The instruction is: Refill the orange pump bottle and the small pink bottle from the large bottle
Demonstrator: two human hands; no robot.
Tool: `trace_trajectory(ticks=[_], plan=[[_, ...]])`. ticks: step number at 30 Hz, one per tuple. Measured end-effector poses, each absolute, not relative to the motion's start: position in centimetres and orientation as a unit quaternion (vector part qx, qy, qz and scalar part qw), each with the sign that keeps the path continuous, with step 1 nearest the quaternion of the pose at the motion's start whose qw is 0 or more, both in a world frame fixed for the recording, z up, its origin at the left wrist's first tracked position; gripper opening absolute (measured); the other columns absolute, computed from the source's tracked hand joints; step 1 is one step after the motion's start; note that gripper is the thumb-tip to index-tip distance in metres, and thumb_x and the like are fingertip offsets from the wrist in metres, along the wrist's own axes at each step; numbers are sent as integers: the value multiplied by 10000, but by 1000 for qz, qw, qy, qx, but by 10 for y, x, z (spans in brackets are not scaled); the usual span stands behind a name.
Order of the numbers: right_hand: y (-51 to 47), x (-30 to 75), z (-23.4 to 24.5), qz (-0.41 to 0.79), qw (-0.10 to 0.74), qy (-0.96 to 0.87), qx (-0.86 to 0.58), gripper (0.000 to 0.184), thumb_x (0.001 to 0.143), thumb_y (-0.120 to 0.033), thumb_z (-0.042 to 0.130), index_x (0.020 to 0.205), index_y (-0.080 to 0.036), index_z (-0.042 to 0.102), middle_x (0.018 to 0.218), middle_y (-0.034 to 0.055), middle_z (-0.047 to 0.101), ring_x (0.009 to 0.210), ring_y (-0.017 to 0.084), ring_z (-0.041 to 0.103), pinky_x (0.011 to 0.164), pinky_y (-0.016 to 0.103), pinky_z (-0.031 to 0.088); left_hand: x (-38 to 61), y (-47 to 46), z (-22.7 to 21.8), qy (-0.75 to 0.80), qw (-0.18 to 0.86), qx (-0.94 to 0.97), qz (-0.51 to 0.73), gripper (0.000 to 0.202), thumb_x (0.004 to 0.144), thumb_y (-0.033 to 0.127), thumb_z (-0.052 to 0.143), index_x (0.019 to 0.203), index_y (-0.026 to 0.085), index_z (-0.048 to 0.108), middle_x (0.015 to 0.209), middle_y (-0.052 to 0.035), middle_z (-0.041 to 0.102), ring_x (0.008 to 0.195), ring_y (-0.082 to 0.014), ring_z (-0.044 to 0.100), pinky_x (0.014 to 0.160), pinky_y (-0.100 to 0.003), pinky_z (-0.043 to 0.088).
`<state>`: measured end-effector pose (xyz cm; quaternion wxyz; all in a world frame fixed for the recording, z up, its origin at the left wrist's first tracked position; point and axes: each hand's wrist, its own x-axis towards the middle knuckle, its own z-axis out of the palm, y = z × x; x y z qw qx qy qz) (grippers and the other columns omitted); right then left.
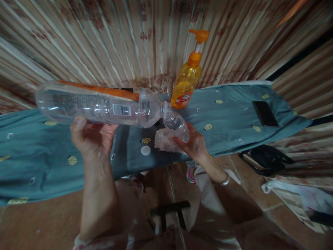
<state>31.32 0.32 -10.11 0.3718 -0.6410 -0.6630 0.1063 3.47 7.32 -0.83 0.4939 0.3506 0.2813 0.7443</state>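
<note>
My left hand (95,135) is closed round the underside of a large clear plastic bottle (104,109) with an orange-edged label, held lying nearly level. Its neck points right and meets the mouth of a small clear bottle (175,123), which tilts up toward it. Round the lower part of that small bottle, my right hand (194,144) has its fingers wrapped. Whether liquid is passing between the two necks I cannot tell. Beneath them a pale cloth with a scalloped edge (166,140) lies on the table, beside a round white cap (145,150).
An orange pump bottle of yellow liquid (186,83) stands just behind the small bottle. A black phone (265,113) lies at the right on the teal tablecloth (223,128). Pleated curtains (117,45) hang behind. On the floor at right is a black bag (267,159).
</note>
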Motion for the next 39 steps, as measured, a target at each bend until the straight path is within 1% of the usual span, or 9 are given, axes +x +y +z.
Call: trace_trajectory(ticks=[4,7,10,15,18,22,32,35,39], plan=[[3,312,-99,106,366,-661,-646,730,892,-669,702,1383,-135,622,1253,226,791,1133,379,780,946,533,655,33,71,-7,288,490,358,741,428,675,397,710,1094,313,715,1008,-31,792,1269,-361,695,984,-583,646],[3,311,-98,105,369,-661,-645,690,892,-643,710,1381,-162,627,1246,206,795,1129,370,781,942,529,657,29,69,-4,303,505,381,713,366,652,435,773,1002,358,701,987,-25,795,1321,-390,673,953,-603,650],[3,311,-97,109,370,-663,-641,689,883,-605,723,1388,-148,622,1245,210,793,1130,373,780,937,538,659,27,68,-3,313,519,393,692,364,622,448,817,956,384,685,977,-13,792,1352,-396,654,957,-605,644],[2,312,-97,115,366,-661,-645,686,873,-591,727,1394,-156,627,1243,200,796,1127,375,777,938,552,661,33,72,-7,270,496,351,747,395,662,379,735,1051,318,698,981,-24,785,1289,-355,688,1029,-587,624],[2,312,-98,116,366,-659,-646,708,866,-617,727,1392,-153,633,1254,200,796,1127,373,775,944,550,661,34,74,-9,254,505,335,754,454,646,356,774,1092,314,699,998,-23,780,1234,-336,710,1038,-557,619],[3,312,-101,109,368,-658,-648,706,877,-638,711,1387,-154,637,1251,202,798,1128,366,775,955,545,658,33,74,-9,258,505,336,752,507,627,363,792,1123,320,695,1021,-33,775,1236,-347,698,1029,-570,616],[3,313,-101,100,374,-666,-638,691,879,-601,734,1398,-161,614,1249,212,790,1132,383,777,945,575,667,34,74,-7,281,498,338,748,522,615,388,771,1127,308,708,1041,-48,772,1227,-366,694,1011,-598,619],[3,312,-102,95,381,-666,-634,701,880,-596,727,1392,-130,615,1238,223,790,1124,387,782,940,568,663,34,73,-6,276,502,338,747,499,621,380,781,1111,314,709,1027,-40,773,1224,-358,698,1017,-581,619],[3,312,-102,96,376,-660,-643,703,874,-621,723,1398,-163,623,1228,203,798,1122,379,781,936,558,661,37,72,-5,279,499,333,750,493,622,378,772,1107,318,707,1028,-35,774,1224,-349,697,1016,-567,623]])
